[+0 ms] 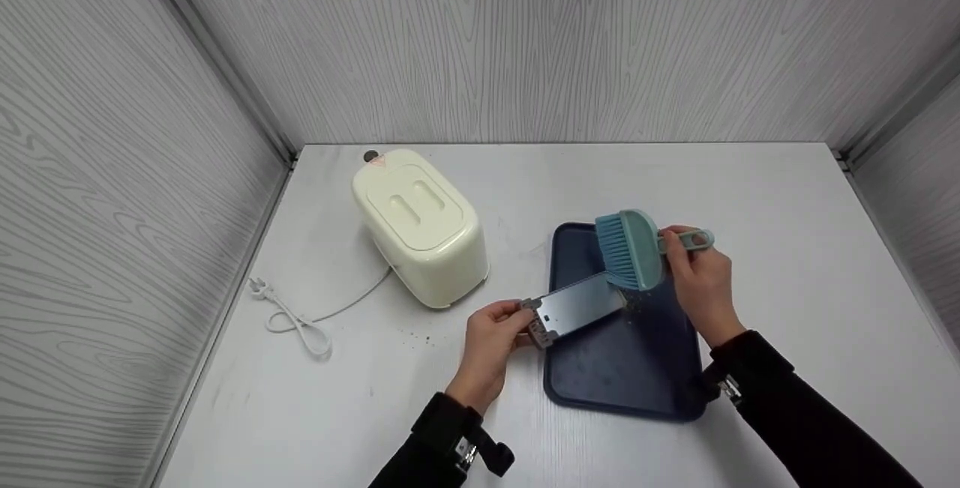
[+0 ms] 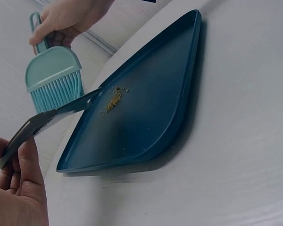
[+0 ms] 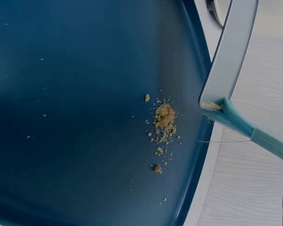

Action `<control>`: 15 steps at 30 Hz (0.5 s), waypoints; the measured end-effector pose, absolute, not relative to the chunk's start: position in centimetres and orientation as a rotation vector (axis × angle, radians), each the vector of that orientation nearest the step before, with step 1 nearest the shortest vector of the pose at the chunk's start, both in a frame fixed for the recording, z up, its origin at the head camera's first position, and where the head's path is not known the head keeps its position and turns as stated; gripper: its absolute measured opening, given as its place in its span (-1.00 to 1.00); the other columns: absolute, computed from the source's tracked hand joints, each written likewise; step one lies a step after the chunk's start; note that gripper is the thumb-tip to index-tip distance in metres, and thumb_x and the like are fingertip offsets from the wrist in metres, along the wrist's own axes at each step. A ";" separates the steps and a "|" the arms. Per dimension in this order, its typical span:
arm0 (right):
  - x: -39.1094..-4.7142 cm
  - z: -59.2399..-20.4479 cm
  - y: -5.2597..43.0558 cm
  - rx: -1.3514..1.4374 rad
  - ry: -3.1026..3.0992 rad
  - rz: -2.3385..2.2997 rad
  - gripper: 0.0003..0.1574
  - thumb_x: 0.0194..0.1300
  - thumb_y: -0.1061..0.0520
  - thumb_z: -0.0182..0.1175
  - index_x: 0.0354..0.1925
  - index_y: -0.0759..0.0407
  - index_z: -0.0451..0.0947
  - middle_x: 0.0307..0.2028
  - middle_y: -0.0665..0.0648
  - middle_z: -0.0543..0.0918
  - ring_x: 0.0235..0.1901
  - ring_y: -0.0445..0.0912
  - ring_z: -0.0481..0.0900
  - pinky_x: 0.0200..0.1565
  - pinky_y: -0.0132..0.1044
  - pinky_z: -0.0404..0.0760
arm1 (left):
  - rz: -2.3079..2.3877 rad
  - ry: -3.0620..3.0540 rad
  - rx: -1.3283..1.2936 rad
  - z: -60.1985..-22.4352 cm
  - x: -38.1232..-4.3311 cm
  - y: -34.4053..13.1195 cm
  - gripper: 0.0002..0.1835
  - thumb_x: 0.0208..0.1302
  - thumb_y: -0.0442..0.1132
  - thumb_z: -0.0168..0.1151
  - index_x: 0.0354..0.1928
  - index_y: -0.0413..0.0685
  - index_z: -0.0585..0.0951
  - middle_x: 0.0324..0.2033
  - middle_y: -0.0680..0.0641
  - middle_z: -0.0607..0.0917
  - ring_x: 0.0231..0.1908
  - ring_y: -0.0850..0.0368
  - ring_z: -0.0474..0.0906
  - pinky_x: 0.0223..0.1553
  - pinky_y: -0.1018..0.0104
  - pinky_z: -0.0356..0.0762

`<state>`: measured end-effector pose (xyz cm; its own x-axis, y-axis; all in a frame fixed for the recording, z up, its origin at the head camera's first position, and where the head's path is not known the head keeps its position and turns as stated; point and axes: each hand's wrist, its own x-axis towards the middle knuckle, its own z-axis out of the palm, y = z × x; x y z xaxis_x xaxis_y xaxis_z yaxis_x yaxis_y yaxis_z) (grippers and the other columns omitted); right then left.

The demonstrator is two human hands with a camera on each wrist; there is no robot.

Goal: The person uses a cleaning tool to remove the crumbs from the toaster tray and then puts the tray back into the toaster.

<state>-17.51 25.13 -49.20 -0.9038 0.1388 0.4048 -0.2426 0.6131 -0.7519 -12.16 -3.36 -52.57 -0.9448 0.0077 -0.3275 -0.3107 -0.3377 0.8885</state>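
Note:
My left hand [image 1: 491, 342] pinches the grey end of a metal crumb tray [image 1: 577, 306], which it holds tilted over a dark blue serving tray [image 1: 622, 368]. By its handle, my right hand [image 1: 701, 278] grips a teal hand brush [image 1: 641, 248]. The blue bristles [image 3: 238, 117] touch the crumb tray's far end, where a few crumbs sit in the right wrist view. Below that end, a small heap of yellowish crumbs [image 3: 165, 120] lies on the blue tray, with loose bits scattered round it.
A cream toaster [image 1: 420, 226] with a lid on top stands left of the blue tray. Its white cord [image 1: 304, 323] and plug [image 1: 259, 288] lie further left. Some dark crumbs [image 1: 427, 338] are on the white table beside my left hand. Grey wood-grain panels [image 1: 525, 46] enclose the table.

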 end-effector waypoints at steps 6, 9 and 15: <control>-17.0 -49.3 25.6 0.103 -2.469 1.211 -0.56 0.64 0.01 0.02 0.13 0.28 0.65 -0.27 0.24 0.75 -0.39 -0.16 0.62 -0.35 -0.54 0.38 | 2.390 1.683 -0.402 -52.5 -12.2 -3.4 -0.73 0.26 -0.42 0.32 -0.03 -0.44 0.64 -0.28 -0.17 0.76 -0.37 0.13 0.71 -0.30 0.29 0.72; -16.9 -49.4 25.8 0.116 -2.482 1.186 -0.58 0.63 0.02 0.04 0.11 0.30 0.65 -0.27 0.25 0.75 -0.39 -0.21 0.60 -0.34 -0.55 0.38 | 2.389 1.686 -0.397 -52.5 -12.2 -3.5 -0.72 0.27 -0.42 0.32 -0.02 -0.44 0.65 -0.27 -0.17 0.76 -0.36 0.13 0.71 -0.29 0.29 0.72; -16.5 -49.5 26.3 0.135 -2.484 1.165 -0.60 0.63 0.08 0.04 0.10 0.34 0.65 -0.33 0.26 0.73 -0.42 -0.32 0.55 -0.33 -0.56 0.36 | 2.389 1.698 -0.391 -52.4 -12.2 -3.6 -0.71 0.27 -0.40 0.32 0.00 -0.43 0.65 -0.26 -0.16 0.75 -0.35 0.13 0.70 -0.30 0.29 0.71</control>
<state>-16.54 26.26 -49.53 -0.9185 0.0779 0.3876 -0.2483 0.6493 -0.7189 -12.18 -3.58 -52.41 -0.9482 -0.0023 -0.3176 -0.2991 -0.3293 0.8956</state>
